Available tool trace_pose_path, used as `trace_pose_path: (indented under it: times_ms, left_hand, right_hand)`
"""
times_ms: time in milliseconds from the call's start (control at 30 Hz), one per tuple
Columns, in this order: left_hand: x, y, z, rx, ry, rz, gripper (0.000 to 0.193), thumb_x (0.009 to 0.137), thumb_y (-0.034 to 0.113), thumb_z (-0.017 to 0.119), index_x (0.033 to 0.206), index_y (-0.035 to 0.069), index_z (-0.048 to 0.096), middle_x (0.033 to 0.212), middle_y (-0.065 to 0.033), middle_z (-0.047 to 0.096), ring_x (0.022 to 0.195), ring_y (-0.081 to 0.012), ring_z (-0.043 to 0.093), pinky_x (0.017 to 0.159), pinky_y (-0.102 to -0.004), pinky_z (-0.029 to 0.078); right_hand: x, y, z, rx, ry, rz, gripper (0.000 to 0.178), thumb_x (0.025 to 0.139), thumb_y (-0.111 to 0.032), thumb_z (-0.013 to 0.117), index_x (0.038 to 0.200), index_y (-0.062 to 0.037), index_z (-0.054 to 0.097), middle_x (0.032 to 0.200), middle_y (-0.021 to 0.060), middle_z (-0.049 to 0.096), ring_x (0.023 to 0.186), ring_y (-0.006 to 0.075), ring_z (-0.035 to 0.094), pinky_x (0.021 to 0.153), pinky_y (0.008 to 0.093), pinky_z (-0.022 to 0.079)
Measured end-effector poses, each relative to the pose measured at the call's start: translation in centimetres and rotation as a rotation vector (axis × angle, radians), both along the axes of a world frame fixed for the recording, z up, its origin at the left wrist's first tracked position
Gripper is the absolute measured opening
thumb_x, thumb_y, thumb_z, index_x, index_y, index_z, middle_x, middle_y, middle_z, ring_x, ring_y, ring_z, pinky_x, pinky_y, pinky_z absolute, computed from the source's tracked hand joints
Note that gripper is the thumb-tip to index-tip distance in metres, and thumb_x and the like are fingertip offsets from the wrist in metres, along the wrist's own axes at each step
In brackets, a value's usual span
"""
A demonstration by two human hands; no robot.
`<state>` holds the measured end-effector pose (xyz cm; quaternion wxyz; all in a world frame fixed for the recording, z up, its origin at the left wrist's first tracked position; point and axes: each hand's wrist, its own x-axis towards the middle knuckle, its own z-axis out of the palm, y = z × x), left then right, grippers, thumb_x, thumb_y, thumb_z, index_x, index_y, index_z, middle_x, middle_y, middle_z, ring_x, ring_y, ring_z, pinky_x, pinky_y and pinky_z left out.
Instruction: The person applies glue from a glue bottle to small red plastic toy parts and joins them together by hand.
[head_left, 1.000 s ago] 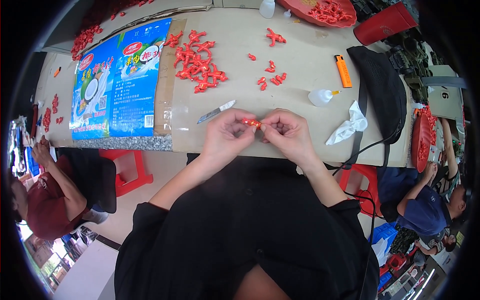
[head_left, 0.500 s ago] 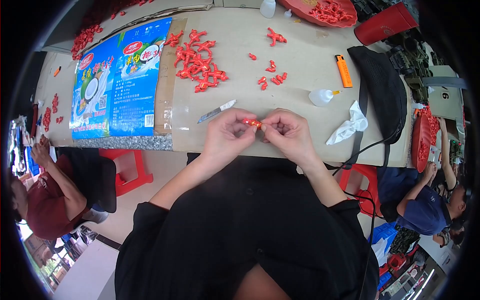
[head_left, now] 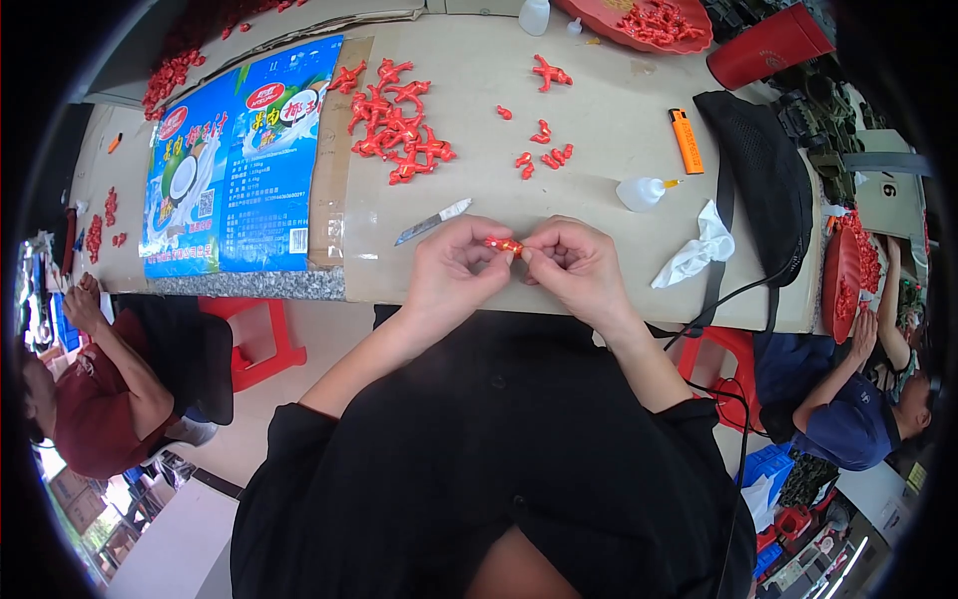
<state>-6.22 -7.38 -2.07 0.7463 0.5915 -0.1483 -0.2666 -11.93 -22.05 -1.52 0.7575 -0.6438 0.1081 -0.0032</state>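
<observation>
Between my two hands, at the near edge of the table, is a small glossy red figure piece (head_left: 504,245). My left hand (head_left: 454,262) pinches it with thumb and fingertips. My right hand (head_left: 574,262) is closed in a pinch at its right end; the fingers partly hide the piece. Just beyond my left hand lies a craft knife blade (head_left: 433,222). Several small red pieces (head_left: 542,132) are scattered farther off, with a larger red figure (head_left: 551,73) behind them. A pile of red figures (head_left: 399,125) lies at the far left of my hands.
To the right are a white glue bottle (head_left: 641,194), an orange lighter (head_left: 686,141), a crumpled tissue (head_left: 696,248) and a black pouch (head_left: 755,180). A red tray (head_left: 609,22) and red cup (head_left: 770,47) stand at the back. Blue printed cardboard (head_left: 235,165) covers the left. People sit on both sides.
My hands and the red piece stay almost in place. At the right, a co-worker's hands have shifted slightly near the red tray there.
</observation>
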Motion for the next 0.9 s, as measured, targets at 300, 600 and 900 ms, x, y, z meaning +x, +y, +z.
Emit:
trace_pose_path:
  times_ms: [300,600,900]
  left_hand:
    - [0.04,0.00,-0.12,-0.001,0.000,-0.002,0.018,0.073,-0.009,0.054,0.090,-0.003,0.052,0.089,-0.0065,0.052,0.081,-0.0097,0.055,0.070,-0.0209,0.046]
    - [0.01,0.01,0.14,0.002,0.003,-0.009,0.017,0.073,-0.009,0.054,0.089,-0.003,0.051,0.090,-0.0064,0.052,0.081,-0.0098,0.055,0.070,-0.0213,0.046]
    - [0.02,0.07,-0.14,-0.008,-0.009,-0.009,0.018,0.073,-0.009,0.053,0.090,-0.003,0.051,0.090,-0.0064,0.052,0.082,-0.0100,0.055,0.071,-0.0213,0.046]
  right_hand:
    - [-0.03,0.00,-0.18,-0.001,-0.009,-0.002,0.002,0.075,0.002,0.054,0.073,0.0027,0.055,0.073,0.0024,0.052,0.060,0.0041,0.051,0.051,0.0167,0.040]
    - [-0.09,-0.06,-0.24,-0.020,0.001,0.005,0.002,0.074,0.002,0.055,0.073,0.0025,0.055,0.073,0.0020,0.051,0.060,0.0036,0.050,0.051,0.0163,0.039]
    - [-0.12,0.03,-0.31,-0.007,-0.027,0.003,0.002,0.074,0.003,0.053,0.073,0.0029,0.055,0.074,0.0023,0.051,0.059,0.0038,0.050,0.050,0.0164,0.039]
